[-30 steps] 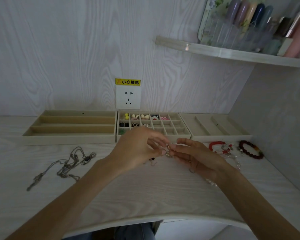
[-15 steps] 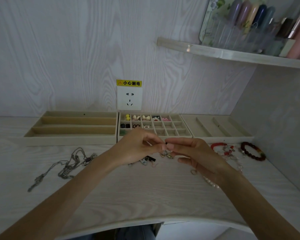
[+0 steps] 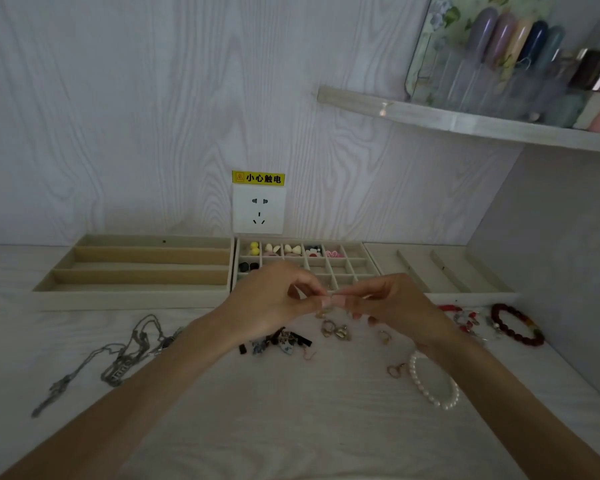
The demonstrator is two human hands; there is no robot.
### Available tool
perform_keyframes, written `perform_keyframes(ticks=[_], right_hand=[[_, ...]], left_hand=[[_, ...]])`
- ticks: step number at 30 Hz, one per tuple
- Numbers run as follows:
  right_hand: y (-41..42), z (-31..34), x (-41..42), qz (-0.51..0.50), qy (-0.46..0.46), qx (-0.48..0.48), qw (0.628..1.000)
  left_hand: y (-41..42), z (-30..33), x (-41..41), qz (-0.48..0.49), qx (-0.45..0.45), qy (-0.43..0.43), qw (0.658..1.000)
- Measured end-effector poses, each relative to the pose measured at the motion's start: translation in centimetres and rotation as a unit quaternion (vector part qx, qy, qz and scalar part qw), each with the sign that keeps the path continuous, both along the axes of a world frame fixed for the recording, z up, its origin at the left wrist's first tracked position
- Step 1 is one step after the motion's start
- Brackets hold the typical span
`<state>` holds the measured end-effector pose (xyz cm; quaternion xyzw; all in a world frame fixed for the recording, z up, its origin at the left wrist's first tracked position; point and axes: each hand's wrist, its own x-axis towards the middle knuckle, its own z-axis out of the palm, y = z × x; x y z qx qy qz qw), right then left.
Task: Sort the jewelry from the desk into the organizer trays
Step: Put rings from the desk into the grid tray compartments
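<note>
The desk (image 3: 291, 410) holds three trays (image 3: 136, 296) along its back edge. Chains (image 3: 125, 358) lie near the left edge, bracelets (image 3: 516, 323) near the right. Both hands meet above the middle: left hand (image 3: 267, 303) and right hand (image 3: 395, 306) pinch one tiny earring (image 3: 326, 311). I think it should be held gently, then dropped in an empty little box.
</note>
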<state>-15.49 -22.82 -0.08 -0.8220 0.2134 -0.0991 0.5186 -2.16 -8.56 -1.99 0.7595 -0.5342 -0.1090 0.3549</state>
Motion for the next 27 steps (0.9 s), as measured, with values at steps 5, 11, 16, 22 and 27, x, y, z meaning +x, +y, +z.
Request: perform_keyframes(ticks=[5,11,16,22,27], right_hand=[[-2.0,1.3,3.7,0.001,-0.046,-0.117,0.992],[-4.0,2.3,7.3,-0.004,-0.026,-0.112,0.993],[-4.7,1.5,9.1,-0.006,0.021,-0.169,0.985],[-5.2,0.2,9.6,0.008,0.037,-0.249,0.968],[-5.5,-0.9,10.2,0.02,0.042,-0.268,0.962]], left_hand=[[-2.0,0.5,2.6,0.028,0.005,0.034,0.999],[-3.1,1.5,5.9,0.085,0.121,-0.006,0.989],[-1.6,3.4,8.8,0.135,0.072,-0.03,0.988],[-1.3,3.9,9.4,0.097,0.057,-0.04,0.993],[-1.3,4.0,9.0,0.1,0.044,-0.04,0.993]])
